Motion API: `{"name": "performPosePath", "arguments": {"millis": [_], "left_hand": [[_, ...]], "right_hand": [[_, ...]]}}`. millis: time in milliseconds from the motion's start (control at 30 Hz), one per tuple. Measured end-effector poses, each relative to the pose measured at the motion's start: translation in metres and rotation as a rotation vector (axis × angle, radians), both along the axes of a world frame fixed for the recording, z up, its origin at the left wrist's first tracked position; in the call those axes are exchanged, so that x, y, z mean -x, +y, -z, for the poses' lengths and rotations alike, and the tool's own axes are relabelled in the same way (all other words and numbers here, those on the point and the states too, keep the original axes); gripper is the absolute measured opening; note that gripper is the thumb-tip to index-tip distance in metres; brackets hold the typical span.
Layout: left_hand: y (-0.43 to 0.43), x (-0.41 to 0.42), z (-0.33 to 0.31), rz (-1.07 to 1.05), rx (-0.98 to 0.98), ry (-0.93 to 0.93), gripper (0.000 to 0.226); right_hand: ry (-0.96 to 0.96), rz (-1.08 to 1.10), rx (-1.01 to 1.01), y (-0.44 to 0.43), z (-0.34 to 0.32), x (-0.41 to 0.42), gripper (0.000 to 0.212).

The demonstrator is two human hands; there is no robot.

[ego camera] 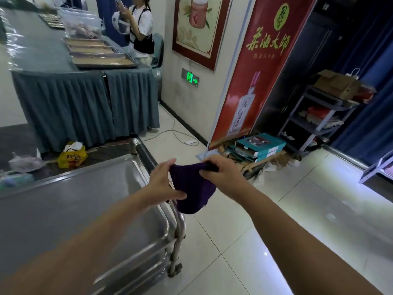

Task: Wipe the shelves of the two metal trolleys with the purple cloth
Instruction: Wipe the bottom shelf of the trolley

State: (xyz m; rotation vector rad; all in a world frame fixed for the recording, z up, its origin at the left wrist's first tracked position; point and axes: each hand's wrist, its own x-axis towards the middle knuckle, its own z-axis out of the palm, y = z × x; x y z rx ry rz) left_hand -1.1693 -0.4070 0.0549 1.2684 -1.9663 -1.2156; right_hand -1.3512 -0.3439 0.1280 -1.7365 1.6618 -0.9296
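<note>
Beside the steel trolley [85, 199], left hand [161, 182] and right hand [221, 173] pinch a drooping dark purple cloth [191, 188]

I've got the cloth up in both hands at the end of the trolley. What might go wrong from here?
1. The purple cloth hangs between the left hand and right hand, partly past the trolley edge over the floor tiles. If the grip slips, it would probably land on the floor and pick up dirt.
2. A white cable with its adapter lies on the floor beyond the trolley. Rolling that way might snag a caster.
</note>
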Motion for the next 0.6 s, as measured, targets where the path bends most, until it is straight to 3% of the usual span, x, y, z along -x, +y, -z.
{"name": "performPosePath", "arguments": {"millis": [100, 233, 400, 500, 600], "left_hand": [[-0.031, -0.004, -0.010, 0.061, 0.083, 0.008, 0.064], [-0.050, -0.019, -0.011, 0.029, -0.115, 0.074, 0.030], [-0.052, -0.038, 0.002, -0.218, -0.246, 0.302, 0.022], [-0.048, -0.039, 0.015, -0.395, -0.310, 0.347, 0.020], [-0.050, -0.035, 0.025, -0.650, -0.373, 0.516, 0.023]], "right_hand": [[0.004, -0.072, 0.035, -0.023, -0.016, -0.001, 0.013], [0.019, -0.056, 0.044, -0.053, -0.018, 0.004, 0.015], [0.144, -0.003, -0.091, -0.093, 0.028, 0.015, 0.007], [0.206, -0.042, -0.166, -0.114, 0.053, 0.012, 0.007], [0.096, -0.096, -0.247, -0.139, 0.064, 0.010, 0.008]]}}
